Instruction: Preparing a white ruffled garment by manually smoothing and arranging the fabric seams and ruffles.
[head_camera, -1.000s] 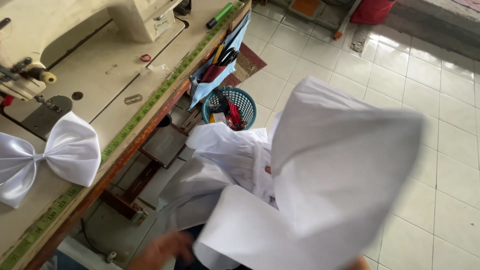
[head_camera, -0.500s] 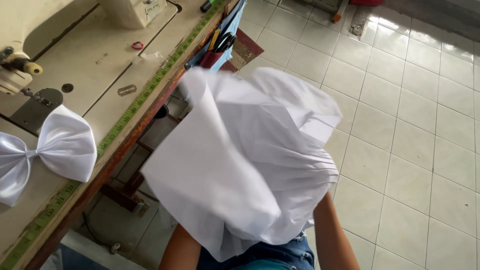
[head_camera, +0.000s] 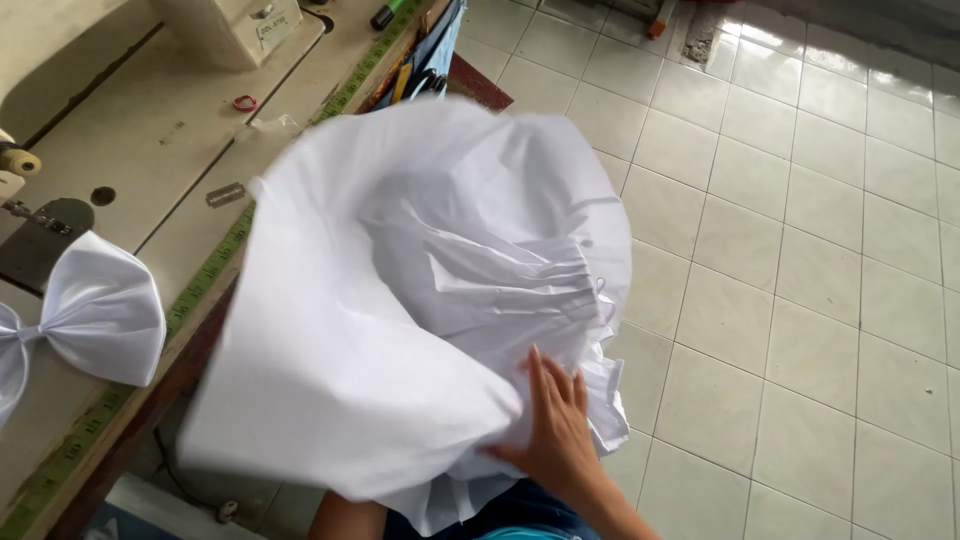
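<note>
Head view: large white pleated cloth (head_camera: 400, 300) held up in the air over the lap, billowing out beside the front edge of the sewing table (head_camera: 150, 150), part of it overlapping that edge. Right hand (head_camera: 560, 430) laid flat against the pleated underside, fingers spread and pressing on the fabric, not pinching it. Left hand out of sight under the cloth; only a forearm showing at the bottom of the frame, so grip impossible to tell. White satin bow (head_camera: 90, 310) lying at the near left end of the table, touching the sewing machine's (head_camera: 60, 60) base plate. Measuring tape (head_camera: 215, 262) running along the front edge. Tiled floor (head_camera: 800, 250) to the right.

Likely in the middle of opening out and turning the garment. Next move probably calls for finding an edge or seam and a steadier pinch.
</note>
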